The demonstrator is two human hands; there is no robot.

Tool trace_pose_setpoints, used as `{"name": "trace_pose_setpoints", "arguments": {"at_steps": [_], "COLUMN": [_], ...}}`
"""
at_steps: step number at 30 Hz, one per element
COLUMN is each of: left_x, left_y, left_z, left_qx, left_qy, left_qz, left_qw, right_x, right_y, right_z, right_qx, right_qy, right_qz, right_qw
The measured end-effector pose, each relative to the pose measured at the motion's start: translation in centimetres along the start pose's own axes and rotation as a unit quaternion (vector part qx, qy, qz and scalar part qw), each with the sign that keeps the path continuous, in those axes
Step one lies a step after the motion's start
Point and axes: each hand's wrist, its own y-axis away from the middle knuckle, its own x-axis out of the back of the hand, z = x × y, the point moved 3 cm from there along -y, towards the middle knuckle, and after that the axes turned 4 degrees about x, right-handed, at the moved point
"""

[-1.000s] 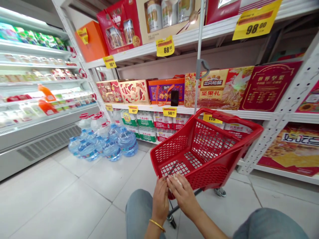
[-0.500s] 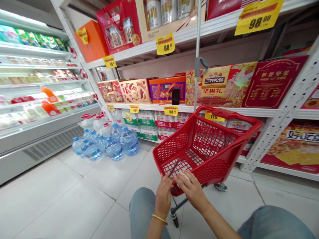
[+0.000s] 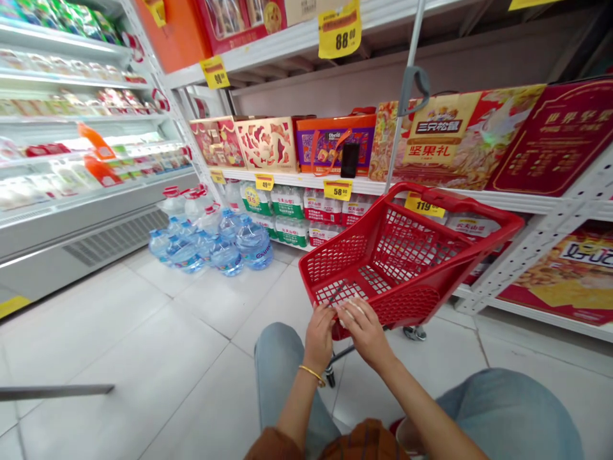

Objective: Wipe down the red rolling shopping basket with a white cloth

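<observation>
Where cart [image 3: 407, 305] blocks shelf [image 3: 297, 179] | L hand [image 3: 320, 335], R hand [image 3: 366, 333] nr | btls [image 3: 226, 255] beyond

One head-worn camera looks forward and down.

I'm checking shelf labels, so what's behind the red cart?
Behind the red cart, a yellow price tag and wrapped bottle packs partly show. Whatever else the cart covers there can't be seen.

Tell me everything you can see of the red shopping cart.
The red shopping cart looks plastic, with a latticed basket, a looped handle on the picture's right, and wheels on a dark frame. It stands upright on the tiled floor before the shelves. The left hand and right hand overlap its near rim; whether they touch it is unclear.
</observation>
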Motion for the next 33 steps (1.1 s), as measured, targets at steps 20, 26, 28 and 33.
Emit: {"name": "trace_pose_setpoints", "arguments": {"at_steps": [20, 26, 28, 33], "left_x": [1.0, 0.7, 0.5, 0.0], "left_y": [-0.9, -0.7, -0.6, -0.1], "left_z": [0.2, 0.1, 0.0, 0.1], "left_qx": [-0.015, -0.006, -0.002, 0.005], "left_qy": [-0.014, -0.008, -0.008, -0.01], "left_qz": [-0.041, -0.029, -0.021, -0.011], "left_qw": [0.999, 1.0, 1.0, 1.0], "right_x": [-1.0, -0.1, 0.0, -0.7], "right_y": [0.2, 0.6, 0.6, 0.4], "right_z": [1.5, 2.9, 2.9, 0.9], "right_qx": [0.053, 0.013, 0.003, -0.007], "right_qy": [0.006, 0.002, -0.011, -0.044], "right_qz": [0.011, 0.008, 0.004, 0.015], "right_qw": [0.998, 1.0, 1.0, 0.999]}}
